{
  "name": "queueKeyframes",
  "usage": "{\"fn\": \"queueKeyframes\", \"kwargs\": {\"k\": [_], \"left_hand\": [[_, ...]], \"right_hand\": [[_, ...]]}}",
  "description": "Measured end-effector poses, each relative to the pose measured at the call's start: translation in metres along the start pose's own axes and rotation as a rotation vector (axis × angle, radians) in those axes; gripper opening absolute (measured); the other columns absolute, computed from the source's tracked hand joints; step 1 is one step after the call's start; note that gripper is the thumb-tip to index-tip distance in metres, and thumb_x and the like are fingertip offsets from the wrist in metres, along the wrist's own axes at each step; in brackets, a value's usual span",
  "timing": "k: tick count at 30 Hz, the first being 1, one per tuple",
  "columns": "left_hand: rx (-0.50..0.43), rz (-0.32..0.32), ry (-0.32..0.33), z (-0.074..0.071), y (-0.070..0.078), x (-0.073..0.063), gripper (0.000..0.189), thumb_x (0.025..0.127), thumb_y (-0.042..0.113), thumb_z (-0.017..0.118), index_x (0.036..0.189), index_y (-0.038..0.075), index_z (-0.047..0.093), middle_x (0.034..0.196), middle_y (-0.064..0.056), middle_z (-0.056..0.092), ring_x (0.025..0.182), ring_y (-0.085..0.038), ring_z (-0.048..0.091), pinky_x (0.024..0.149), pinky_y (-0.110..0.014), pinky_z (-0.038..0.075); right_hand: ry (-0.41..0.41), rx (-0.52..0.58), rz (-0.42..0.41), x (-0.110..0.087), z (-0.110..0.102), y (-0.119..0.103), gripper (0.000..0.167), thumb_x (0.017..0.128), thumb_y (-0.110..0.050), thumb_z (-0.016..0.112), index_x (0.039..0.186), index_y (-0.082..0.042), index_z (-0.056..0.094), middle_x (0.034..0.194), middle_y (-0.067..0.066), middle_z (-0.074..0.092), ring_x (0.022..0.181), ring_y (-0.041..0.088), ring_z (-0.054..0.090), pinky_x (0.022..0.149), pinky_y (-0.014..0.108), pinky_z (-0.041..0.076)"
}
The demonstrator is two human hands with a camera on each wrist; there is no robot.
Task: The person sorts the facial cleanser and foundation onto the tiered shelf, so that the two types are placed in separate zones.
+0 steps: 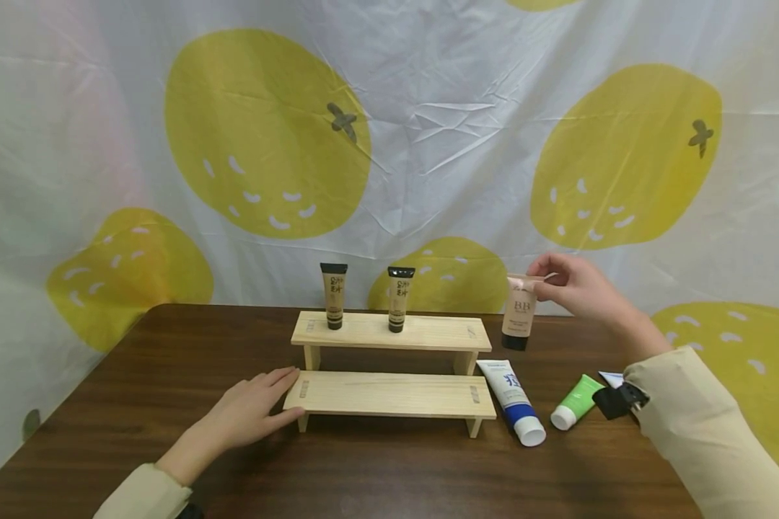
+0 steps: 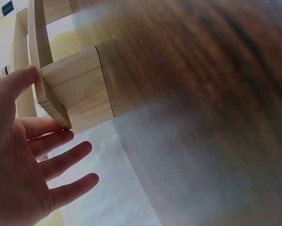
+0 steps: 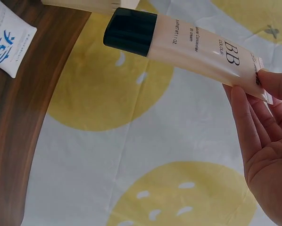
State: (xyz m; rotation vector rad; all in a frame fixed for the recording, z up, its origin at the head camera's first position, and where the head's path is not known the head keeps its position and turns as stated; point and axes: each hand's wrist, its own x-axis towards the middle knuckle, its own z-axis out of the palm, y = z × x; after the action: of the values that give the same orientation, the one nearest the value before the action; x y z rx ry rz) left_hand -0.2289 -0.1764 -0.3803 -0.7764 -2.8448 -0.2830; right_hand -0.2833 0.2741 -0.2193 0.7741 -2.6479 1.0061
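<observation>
A brown wood-grained bench point(image 1: 389, 476) with a rounded far left corner stands before a white cloth point(image 1: 441, 166), creased near its middle and printed with big yellow fruits point(image 1: 266, 137), two bearing a dark cross-shaped mark, several flecked with small white dashes

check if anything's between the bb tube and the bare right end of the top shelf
Nothing visible is. The BB tube, pinched by the right hand, is just right of the top shelf. The two small tubes stand farther left on it, and the white-and-blue tube lies lower, on the table.
</observation>
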Motion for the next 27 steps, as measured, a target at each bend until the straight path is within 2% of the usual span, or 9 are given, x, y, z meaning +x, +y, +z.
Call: {"fn": "queueKeyframes", "kwargs": {"k": [10, 18, 27], "left_hand": [[0.0, 0.004, -0.003, -0.001, 0.0, 0.001, 0.07, 0.085, 0.056, 0.043, 0.127, 0.0, 0.046, 0.125, -0.014, 0.046, 0.105, -0.033, 0.048, 0.077, -0.051, 0.04], [0.003, 0.004, -0.007, 0.001, -0.001, 0.001, 0.071, 0.085, 0.056, 0.042, 0.127, 0.0, 0.046, 0.125, -0.014, 0.046, 0.105, -0.033, 0.049, 0.077, -0.051, 0.04], [0.007, 0.004, -0.003, 0.003, -0.002, 0.001, 0.071, 0.085, 0.058, 0.041, 0.127, 0.0, 0.046, 0.125, -0.014, 0.047, 0.105, -0.033, 0.049, 0.077, -0.051, 0.04]], "right_hand": [[0.002, 0.003, -0.024, 0.01, 0.001, -0.008, 0.014, 0.085, -0.005, 0.056, 0.097, 0.001, 0.053, 0.092, 0.014, 0.055, 0.081, 0.023, 0.059, 0.067, 0.032, 0.047], [-0.017, 0.02, 0.007, 0.018, 0.004, -0.014, 0.015, 0.085, -0.008, 0.057, 0.096, 0.0, 0.053, 0.093, 0.013, 0.055, 0.082, 0.025, 0.059, 0.068, 0.033, 0.047], [-0.024, 0.073, -0.026, 0.027, 0.011, -0.021, 0.015, 0.086, -0.007, 0.056, 0.095, 0.004, 0.052, 0.094, 0.016, 0.054, 0.082, 0.028, 0.058, 0.067, 0.034, 0.049]]}}
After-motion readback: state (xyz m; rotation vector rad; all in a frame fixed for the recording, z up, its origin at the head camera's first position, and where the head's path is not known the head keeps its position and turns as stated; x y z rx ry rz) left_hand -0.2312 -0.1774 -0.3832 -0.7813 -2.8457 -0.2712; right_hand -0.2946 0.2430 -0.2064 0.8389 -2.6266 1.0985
